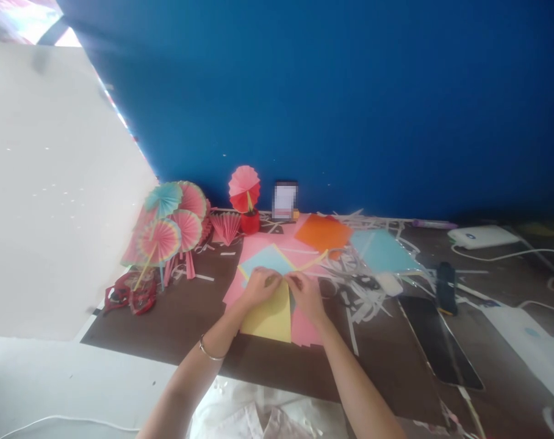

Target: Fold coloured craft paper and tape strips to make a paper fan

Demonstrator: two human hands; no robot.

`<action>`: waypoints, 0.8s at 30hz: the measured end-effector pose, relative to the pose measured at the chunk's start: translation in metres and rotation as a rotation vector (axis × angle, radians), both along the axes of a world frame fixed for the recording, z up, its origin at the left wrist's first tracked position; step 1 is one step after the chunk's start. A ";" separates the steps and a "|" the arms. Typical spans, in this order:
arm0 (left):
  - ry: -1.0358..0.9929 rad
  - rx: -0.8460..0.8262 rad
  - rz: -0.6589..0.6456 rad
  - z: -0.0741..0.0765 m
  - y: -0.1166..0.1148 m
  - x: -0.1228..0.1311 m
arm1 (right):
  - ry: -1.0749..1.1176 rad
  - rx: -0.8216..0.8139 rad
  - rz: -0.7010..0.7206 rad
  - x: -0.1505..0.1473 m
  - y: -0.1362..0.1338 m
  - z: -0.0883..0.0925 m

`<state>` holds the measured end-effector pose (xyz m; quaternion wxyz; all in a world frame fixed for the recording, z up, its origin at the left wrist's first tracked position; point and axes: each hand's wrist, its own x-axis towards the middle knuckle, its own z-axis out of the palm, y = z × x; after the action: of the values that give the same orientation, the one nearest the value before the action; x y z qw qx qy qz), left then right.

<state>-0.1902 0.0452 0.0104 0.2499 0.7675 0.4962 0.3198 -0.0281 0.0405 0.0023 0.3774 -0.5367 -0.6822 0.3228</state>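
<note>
Paper in yellow (268, 322) lay at 6 o'clock under our left hand (261, 286) and right hand (308, 297), whose 2 close-set pinches held its far edge, apparently to steady it, pleated fans (162, 238) standing at 10 o'clock.

The left hand (264, 285) and right hand (307, 297) are bare, as are both slender forearms (352, 372) down to the picture's lower edge. A thin, silver-coloured bangle (208, 352) with a bright metallic shine circles the left one. Below, the clothing (272, 399) is white, loosely creased, faintly pinkish near the bottom, its details blurred.
</note>
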 end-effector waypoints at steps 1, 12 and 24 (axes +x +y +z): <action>-0.002 0.000 0.003 0.000 0.000 0.000 | -0.004 0.001 0.007 -0.001 -0.001 0.001; -0.091 -0.010 0.008 0.002 -0.001 0.000 | -0.034 0.059 0.012 -0.005 -0.005 0.012; -0.220 -0.085 0.017 0.006 -0.003 0.001 | -0.006 0.068 -0.010 -0.010 -0.012 0.023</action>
<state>-0.1893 0.0425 0.0159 0.3323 0.7122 0.4855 0.3829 -0.0379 0.0288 0.0252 0.3949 -0.5278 -0.6913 0.2959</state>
